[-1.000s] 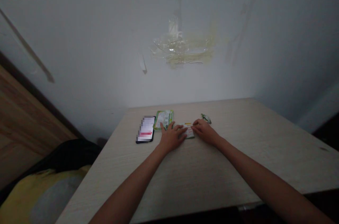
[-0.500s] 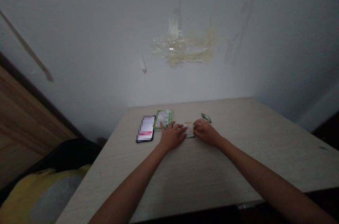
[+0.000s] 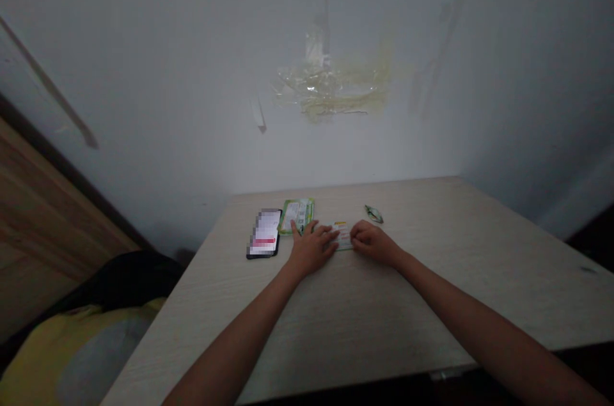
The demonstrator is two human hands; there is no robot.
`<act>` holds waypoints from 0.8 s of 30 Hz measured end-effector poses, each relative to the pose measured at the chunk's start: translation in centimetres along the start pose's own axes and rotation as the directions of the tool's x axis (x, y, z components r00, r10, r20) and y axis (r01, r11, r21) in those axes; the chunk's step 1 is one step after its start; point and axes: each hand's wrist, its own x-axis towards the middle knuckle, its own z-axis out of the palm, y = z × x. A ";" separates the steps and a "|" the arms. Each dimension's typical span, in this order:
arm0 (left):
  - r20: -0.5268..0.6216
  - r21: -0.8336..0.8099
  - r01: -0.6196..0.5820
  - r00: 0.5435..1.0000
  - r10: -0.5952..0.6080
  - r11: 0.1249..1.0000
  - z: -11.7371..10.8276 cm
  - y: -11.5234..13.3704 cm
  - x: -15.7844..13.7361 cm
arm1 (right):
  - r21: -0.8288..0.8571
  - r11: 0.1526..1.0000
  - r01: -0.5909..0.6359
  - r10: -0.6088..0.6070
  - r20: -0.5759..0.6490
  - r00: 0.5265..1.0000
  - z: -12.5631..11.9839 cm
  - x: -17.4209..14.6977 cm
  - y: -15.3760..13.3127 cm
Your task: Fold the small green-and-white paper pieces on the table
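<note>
A small flat white-and-green printed packet point(image 3: 343, 238) lies on the table between my hands. My left hand point(image 3: 311, 249) is spread open, its fingertips resting on the packet's left side and its thumb reaching over the lower part of a larger green-and-white packet point(image 3: 303, 209). At the small packet's right edge, my right hand point(image 3: 377, 245) is closed with the fingers curled and pinched together. That edge is hidden under the fingers. Just beyond my right hand is a small crumpled green-and-white wrapper piece point(image 3: 373, 213).
A phone point(image 3: 265, 236) with a lit, partly blurred screen lies left of the larger packet. The pale wooden table point(image 3: 432, 214) meets a wall point(image 3: 192, 73) with old tape on it. A yellow-and-grey cloth item point(image 3: 86, 355) is at the lower left.
My right hand's fingers have curled in slightly more at the packet's right edge. My left hand and the other things stay almost as they were.
</note>
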 end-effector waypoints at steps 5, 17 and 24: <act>0.015 0.011 -0.002 1.000 0.001 1.000 -0.1 0.0 -0.1 | -0.011 0.998 -0.061 0.060 -0.063 0.996 0.0 0.2 0.6; -0.122 0.029 0.076 0.990 -0.072 0.997 -1.1 -0.1 -0.6 | -0.058 0.996 -0.075 0.074 -0.021 0.997 0.4 0.2 0.3; -0.139 -0.020 0.127 0.982 -0.129 0.992 -1.1 -0.7 -0.6 | -0.075 0.994 -0.077 0.075 -0.017 0.997 0.6 0.1 0.6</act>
